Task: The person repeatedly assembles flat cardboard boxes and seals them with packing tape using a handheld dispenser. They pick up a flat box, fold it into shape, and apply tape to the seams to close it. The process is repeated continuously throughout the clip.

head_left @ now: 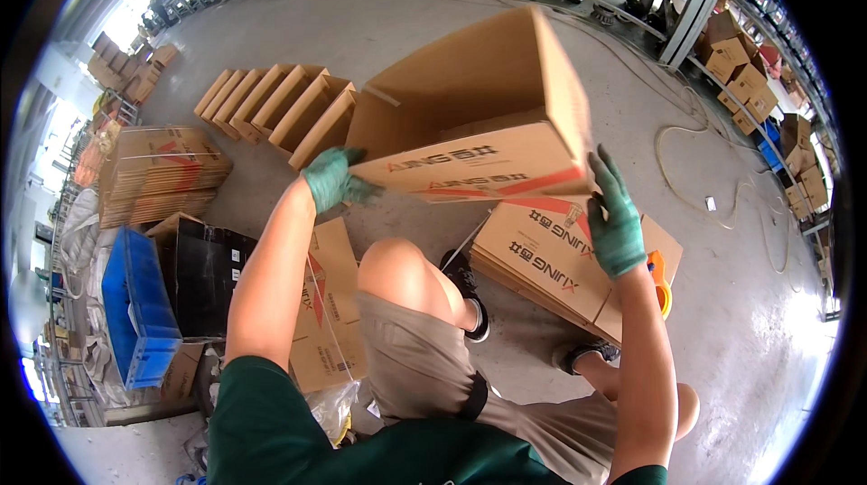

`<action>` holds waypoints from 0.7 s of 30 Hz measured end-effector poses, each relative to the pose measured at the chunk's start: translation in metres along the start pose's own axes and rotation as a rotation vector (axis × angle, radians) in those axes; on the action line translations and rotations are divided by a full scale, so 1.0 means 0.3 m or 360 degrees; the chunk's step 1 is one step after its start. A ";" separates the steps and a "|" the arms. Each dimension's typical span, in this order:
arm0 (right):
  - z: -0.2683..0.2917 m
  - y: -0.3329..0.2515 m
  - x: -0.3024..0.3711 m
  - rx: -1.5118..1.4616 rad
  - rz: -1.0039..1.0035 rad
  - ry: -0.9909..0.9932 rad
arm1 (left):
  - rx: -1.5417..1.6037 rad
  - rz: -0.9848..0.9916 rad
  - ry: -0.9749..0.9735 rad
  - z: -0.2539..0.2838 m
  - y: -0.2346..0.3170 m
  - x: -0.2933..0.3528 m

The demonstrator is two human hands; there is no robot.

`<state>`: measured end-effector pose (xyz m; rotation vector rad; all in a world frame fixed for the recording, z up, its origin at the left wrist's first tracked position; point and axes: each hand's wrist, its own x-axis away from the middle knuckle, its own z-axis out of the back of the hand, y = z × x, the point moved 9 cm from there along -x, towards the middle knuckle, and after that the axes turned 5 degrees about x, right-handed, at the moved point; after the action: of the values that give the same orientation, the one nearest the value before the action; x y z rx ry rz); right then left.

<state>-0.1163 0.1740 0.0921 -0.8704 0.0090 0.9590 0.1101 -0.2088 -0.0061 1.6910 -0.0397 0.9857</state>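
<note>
A cardboard box [488, 158], its wide open side turned toward me, is tilted above the floor in front of my knees. My left hand [339, 180], in a green glove, grips its lower left corner, the thumb on one side and the fingers beneath. Against the box's right side is my right hand [616, 214], also gloved in green, with fingers stretched out and thumb apart. Below that hand lies a stack of flattened cardboard boxes [551, 246]. An orange tape dispenser [659, 282] sits at the stack's right edge, partly behind my right wrist.
Several formed boxes [275, 106] stand in a row beyond my left hand. A strapped bundle of flat cardboard [163, 173], a blue crate [135, 309] and a black box [206, 277] are at left. Flat cardboard [330, 313] lies by my left knee. A hose [664, 160] curls across the floor.
</note>
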 end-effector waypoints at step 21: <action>-0.043 0.311 0.572 -0.0042 -0.0859 -0.0621 | -0.1983 -0.0080 0.0392 0.121 -0.616 -0.289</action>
<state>-0.0753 0.3127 -0.0398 -0.6471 -0.5483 0.6041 0.1655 -0.2071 -0.2059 0.4266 -0.3664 0.8252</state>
